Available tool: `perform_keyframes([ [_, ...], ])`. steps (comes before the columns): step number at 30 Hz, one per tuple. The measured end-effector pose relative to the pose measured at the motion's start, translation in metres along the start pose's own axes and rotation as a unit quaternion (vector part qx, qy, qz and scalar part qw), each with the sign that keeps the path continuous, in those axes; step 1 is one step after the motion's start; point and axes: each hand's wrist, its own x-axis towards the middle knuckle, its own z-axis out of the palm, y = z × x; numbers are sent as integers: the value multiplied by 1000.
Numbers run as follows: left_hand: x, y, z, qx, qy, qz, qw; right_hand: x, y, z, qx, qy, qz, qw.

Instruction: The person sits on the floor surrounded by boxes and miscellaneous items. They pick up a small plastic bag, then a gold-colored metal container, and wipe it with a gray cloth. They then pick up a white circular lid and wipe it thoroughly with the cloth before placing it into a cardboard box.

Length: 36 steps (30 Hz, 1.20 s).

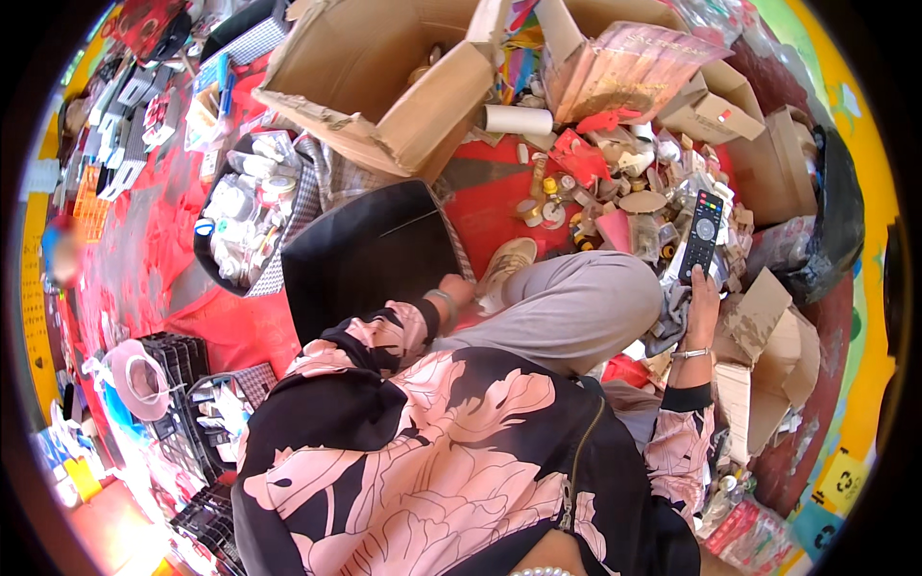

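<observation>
Slim black remote control with coloured buttons is held upright in the right hand, fingers wrapped round its lower end, above the heap of small scrap parts on the red floor. Left hand sits by the black bin; can't tell its grip. Risk: low hold, top-heavy, remote could tip into the heap.

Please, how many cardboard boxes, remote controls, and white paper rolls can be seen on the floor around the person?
Large open cardboard boxes: 2
Remote control, held in the right hand: 1
White paper roll: 1
Total: 4
</observation>
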Motion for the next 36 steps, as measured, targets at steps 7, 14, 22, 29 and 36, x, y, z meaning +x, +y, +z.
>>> perform_keyframes([
  [7,-85,-70,-2,117,-11,-92,989,-11,6,-40,26,16,-24,999],
  [14,-146,-76,10,-21,-86,-283,955,-19,78,-56,35,43,-33,998],
  [22,52,-68,148,167,-129,-22,977,-34,45,-57,106,28,37,993],
  [29,82,14,-21,-133,77,-142,978,-34,81,-58,204,56,83,974],
  [36,66,18,-59,12,27,-25,999,-25,49,-51,66,7,25,997],
])
